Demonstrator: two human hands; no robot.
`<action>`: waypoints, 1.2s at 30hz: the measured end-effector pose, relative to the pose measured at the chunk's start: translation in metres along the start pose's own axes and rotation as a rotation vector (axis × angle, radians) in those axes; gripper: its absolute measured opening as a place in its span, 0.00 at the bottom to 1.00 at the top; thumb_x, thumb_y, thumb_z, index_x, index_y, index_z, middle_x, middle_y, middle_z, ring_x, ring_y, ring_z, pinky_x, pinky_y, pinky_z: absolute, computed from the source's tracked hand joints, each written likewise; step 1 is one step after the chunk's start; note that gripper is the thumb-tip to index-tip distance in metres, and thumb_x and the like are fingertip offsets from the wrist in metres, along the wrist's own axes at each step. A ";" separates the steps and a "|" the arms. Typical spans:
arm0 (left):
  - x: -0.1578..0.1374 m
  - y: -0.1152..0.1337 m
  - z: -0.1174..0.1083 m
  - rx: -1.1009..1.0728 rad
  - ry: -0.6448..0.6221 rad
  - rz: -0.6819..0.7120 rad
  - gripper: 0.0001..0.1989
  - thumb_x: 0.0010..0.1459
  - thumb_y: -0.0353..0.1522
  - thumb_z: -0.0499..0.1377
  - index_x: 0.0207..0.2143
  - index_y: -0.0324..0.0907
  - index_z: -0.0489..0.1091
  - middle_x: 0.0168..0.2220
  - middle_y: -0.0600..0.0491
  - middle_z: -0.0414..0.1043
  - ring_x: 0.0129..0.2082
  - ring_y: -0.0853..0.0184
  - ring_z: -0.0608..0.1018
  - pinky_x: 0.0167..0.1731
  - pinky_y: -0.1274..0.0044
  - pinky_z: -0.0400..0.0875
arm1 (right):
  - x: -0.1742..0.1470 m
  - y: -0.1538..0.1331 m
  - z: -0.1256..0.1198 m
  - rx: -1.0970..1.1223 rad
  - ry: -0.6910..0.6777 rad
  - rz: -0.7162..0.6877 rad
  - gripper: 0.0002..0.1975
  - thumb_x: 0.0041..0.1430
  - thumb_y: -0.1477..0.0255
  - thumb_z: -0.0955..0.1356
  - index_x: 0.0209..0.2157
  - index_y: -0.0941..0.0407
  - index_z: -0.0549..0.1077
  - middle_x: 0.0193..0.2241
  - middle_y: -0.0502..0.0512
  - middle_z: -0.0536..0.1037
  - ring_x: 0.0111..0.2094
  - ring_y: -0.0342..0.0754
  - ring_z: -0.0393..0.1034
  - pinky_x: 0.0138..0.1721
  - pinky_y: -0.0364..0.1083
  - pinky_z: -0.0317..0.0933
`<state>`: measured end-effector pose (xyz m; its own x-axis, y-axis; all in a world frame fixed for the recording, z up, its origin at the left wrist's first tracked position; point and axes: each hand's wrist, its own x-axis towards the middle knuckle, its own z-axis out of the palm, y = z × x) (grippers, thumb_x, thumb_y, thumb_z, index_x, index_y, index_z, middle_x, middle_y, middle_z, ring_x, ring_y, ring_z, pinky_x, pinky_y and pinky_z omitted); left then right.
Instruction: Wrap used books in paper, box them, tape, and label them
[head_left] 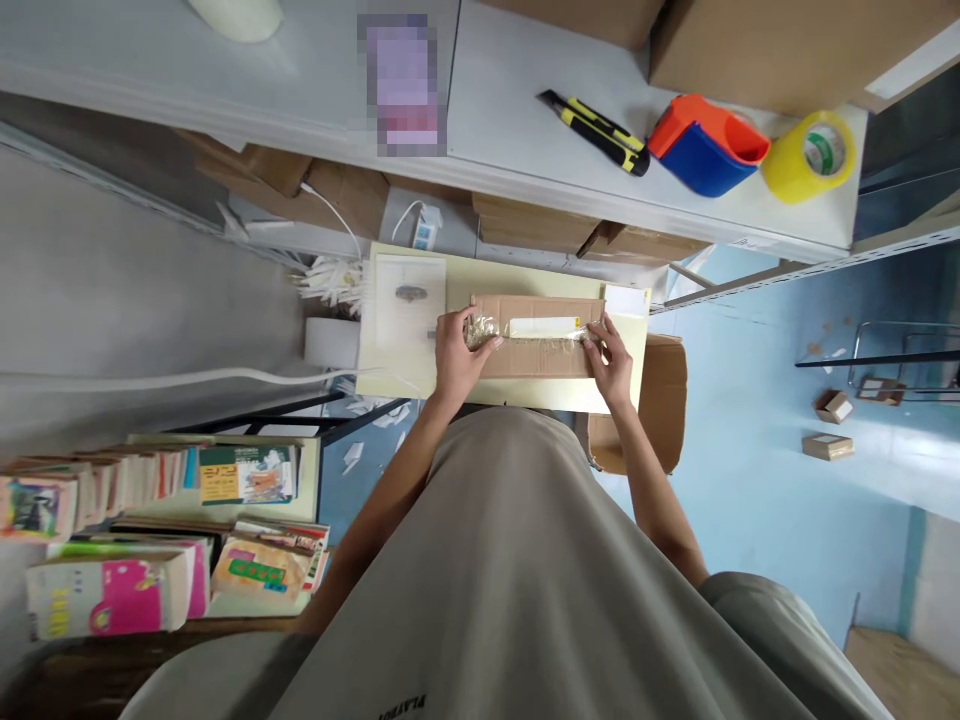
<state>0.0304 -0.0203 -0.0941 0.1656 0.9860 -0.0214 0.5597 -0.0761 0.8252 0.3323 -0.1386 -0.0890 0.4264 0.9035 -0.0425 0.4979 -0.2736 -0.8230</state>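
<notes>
A long brown cardboard box (536, 363) lies on the pale yellow tabletop (472, 280) in front of my body. A white label (536, 326) sits along its middle, and shiny clear tape (486, 326) looks crumpled at the left end. My left hand (457, 358) grips that end, thumb on top and fingers over the far edge. At the opposite end my right hand (611, 362) holds the box the same way, its thumb and fingers pressing near the tape. Beside the left hand lies a printed sheet (410, 310).
On the shelf above are a utility knife (596, 132), a red and blue tape dispenser (705, 145) and a yellow tape roll (810, 157). An open carton (664, 400) stands right of the table. Books (259, 570) fill a rack at lower left. A white cable (187, 378) crosses from the left.
</notes>
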 end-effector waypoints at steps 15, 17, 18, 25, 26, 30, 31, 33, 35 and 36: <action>0.092 0.165 0.011 -0.016 0.041 0.532 0.17 0.74 0.37 0.69 0.62 0.48 0.77 0.69 0.43 0.77 0.72 0.48 0.76 0.78 0.51 0.71 | 0.188 -0.107 -0.118 -0.586 0.197 -0.343 0.32 0.80 0.56 0.65 0.78 0.52 0.63 0.77 0.75 0.68 0.81 0.75 0.59 0.77 0.82 0.57; 0.103 0.189 0.020 -0.037 0.052 0.580 0.16 0.75 0.35 0.68 0.62 0.48 0.78 0.69 0.44 0.77 0.73 0.49 0.76 0.78 0.52 0.71 | 0.227 -0.114 -0.126 -0.710 0.150 -0.259 0.33 0.79 0.58 0.66 0.77 0.58 0.64 0.73 0.80 0.72 0.77 0.76 0.64 0.76 0.80 0.57; 0.105 0.198 0.024 -0.043 0.056 0.596 0.15 0.75 0.33 0.67 0.62 0.49 0.78 0.68 0.44 0.78 0.73 0.50 0.77 0.78 0.52 0.71 | 0.242 -0.115 -0.127 -0.751 0.126 -0.234 0.32 0.80 0.59 0.66 0.76 0.61 0.65 0.70 0.81 0.74 0.75 0.75 0.66 0.76 0.79 0.57; 0.082 0.207 0.028 -0.138 0.004 0.603 0.13 0.76 0.31 0.65 0.60 0.46 0.79 0.64 0.44 0.82 0.68 0.54 0.81 0.73 0.56 0.77 | 0.243 -0.102 -0.122 -0.722 0.190 -0.158 0.26 0.83 0.56 0.63 0.67 0.61 0.70 0.57 0.78 0.83 0.64 0.71 0.76 0.70 0.73 0.65; 0.075 0.202 0.027 -0.171 -0.005 0.587 0.13 0.76 0.31 0.65 0.60 0.46 0.79 0.63 0.45 0.83 0.66 0.55 0.83 0.71 0.58 0.79 | 0.229 -0.101 -0.122 -0.694 0.224 -0.131 0.26 0.83 0.55 0.63 0.66 0.60 0.70 0.57 0.78 0.83 0.63 0.72 0.77 0.68 0.72 0.67; 0.043 0.181 0.025 -0.347 -0.030 0.457 0.12 0.78 0.34 0.65 0.60 0.45 0.79 0.56 0.46 0.87 0.54 0.61 0.88 0.60 0.65 0.85 | 0.146 -0.100 -0.104 -0.362 0.210 -0.129 0.28 0.82 0.44 0.64 0.63 0.53 0.70 0.53 0.69 0.83 0.55 0.68 0.80 0.57 0.67 0.76; 0.034 0.176 0.025 -0.400 -0.033 0.422 0.11 0.78 0.35 0.65 0.59 0.45 0.79 0.54 0.46 0.87 0.52 0.62 0.88 0.58 0.67 0.86 | 0.124 -0.102 -0.096 -0.206 0.148 -0.146 0.30 0.80 0.41 0.66 0.62 0.51 0.72 0.50 0.65 0.83 0.52 0.65 0.80 0.55 0.65 0.76; 0.016 0.167 0.024 -0.496 -0.037 0.359 0.12 0.77 0.39 0.67 0.57 0.45 0.79 0.51 0.47 0.87 0.50 0.63 0.89 0.55 0.69 0.86 | 0.082 -0.109 -0.075 0.101 0.016 -0.159 0.32 0.75 0.37 0.70 0.57 0.50 0.74 0.46 0.60 0.84 0.47 0.59 0.79 0.53 0.60 0.77; -0.001 0.160 0.019 -0.557 -0.040 0.294 0.14 0.76 0.44 0.68 0.54 0.45 0.79 0.50 0.47 0.87 0.48 0.64 0.89 0.53 0.71 0.87 | 0.048 -0.117 -0.052 0.313 -0.095 -0.135 0.31 0.71 0.37 0.74 0.54 0.50 0.74 0.45 0.57 0.84 0.45 0.55 0.78 0.53 0.57 0.77; -0.009 0.156 0.015 -0.571 -0.041 0.258 0.16 0.75 0.46 0.69 0.53 0.45 0.79 0.50 0.47 0.87 0.47 0.64 0.89 0.52 0.71 0.87 | 0.035 -0.121 -0.042 0.377 -0.138 -0.120 0.31 0.70 0.37 0.75 0.53 0.49 0.74 0.45 0.57 0.84 0.45 0.54 0.78 0.53 0.56 0.78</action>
<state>0.1288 -0.0430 0.0263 0.2752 0.9390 0.2061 -0.0222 -0.2081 0.9778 0.3187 -0.0874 0.0330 0.2640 0.9644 0.0123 0.2161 -0.0467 -0.9753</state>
